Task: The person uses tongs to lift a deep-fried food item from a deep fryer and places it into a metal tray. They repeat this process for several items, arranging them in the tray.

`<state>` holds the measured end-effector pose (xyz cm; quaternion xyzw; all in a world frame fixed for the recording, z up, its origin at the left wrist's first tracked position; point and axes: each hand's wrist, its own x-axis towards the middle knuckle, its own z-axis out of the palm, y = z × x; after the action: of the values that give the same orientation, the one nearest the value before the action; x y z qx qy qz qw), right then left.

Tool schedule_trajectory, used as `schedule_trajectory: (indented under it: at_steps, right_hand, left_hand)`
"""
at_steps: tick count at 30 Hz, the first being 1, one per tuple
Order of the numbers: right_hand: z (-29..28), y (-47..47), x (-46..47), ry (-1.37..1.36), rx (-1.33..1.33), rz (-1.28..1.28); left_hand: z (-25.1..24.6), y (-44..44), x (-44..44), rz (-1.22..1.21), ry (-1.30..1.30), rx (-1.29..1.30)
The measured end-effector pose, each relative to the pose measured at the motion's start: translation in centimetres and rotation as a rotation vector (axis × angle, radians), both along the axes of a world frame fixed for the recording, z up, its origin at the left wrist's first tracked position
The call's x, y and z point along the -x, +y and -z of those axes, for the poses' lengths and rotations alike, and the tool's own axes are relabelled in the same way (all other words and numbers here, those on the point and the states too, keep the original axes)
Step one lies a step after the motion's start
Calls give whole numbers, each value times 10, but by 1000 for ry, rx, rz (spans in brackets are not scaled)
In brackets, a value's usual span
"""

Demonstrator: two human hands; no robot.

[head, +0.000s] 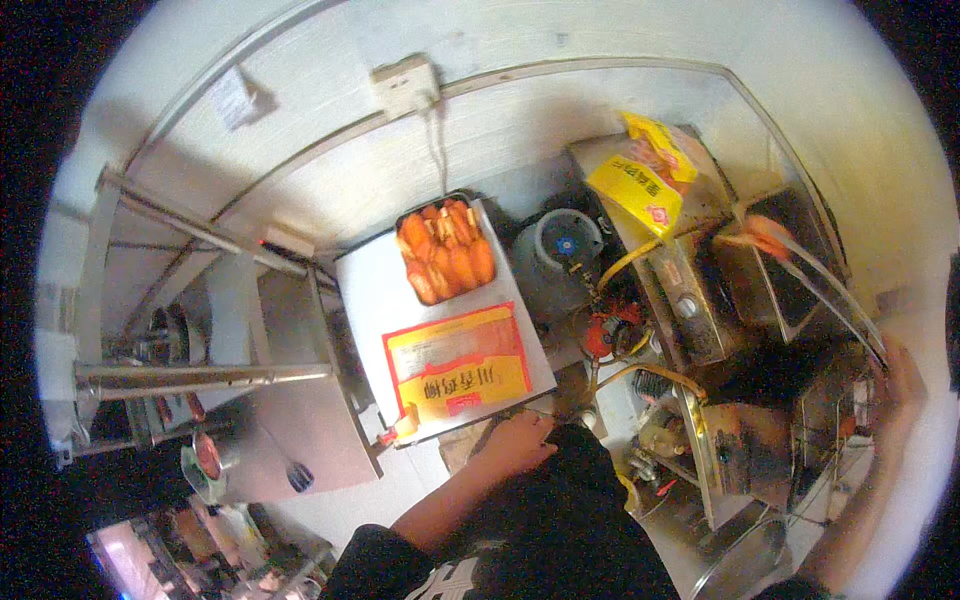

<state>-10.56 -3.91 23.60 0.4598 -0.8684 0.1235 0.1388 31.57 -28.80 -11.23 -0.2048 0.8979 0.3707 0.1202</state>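
My right hand (896, 382), at the far right, is closed on long metal tongs (840, 296). Their far tips hold a reddish-orange piece of food (769, 231) above a dark fryer well (795, 277). My left hand (529, 435) rests against my dark shirt near the white table's front edge, its fingers curled; whether it holds anything cannot be told. On the white table (367, 285) stands a tray of orange-coloured chicken pieces (448, 251), with a flat yellow and red food packet (461, 364) in front of it. An opened yellow bag (637, 191) lies on the metal counter beside the fryer.
A grey gas cylinder (559, 251) with a red regulator (611, 330) and yellow hose stands between table and fryer. A metal rack (225, 379) is at left, above a surface with a black slotted spatula (298, 476). A wall socket (405, 84) has cords running down behind the table.
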Motion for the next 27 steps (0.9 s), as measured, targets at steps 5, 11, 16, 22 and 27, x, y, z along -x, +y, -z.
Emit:
schedule_trajectory:
  at_steps: [5, 11, 16, 22, 27]
  right_hand:
    - [47, -229, -52, 391, -262, -519]
    - [161, -407, -76, 541, -424, -862]
    - [231, -507, -80, 585, -232, -1182]
    - [281, -590, -84, 563, -277, -1329]
    - [297, -596, -70, 494, -271, -1301]
  left_hand:
    - [-5, -21, -59, -276, -105, -112]
    - [-2, -4, -140, -729, -124, -177]
    - [-3, 37, -171, -1039, -236, -195]
    - [2, 71, -133, -1324, -272, -301]
    - [-1, 69, -102, -1254, -237, -351]
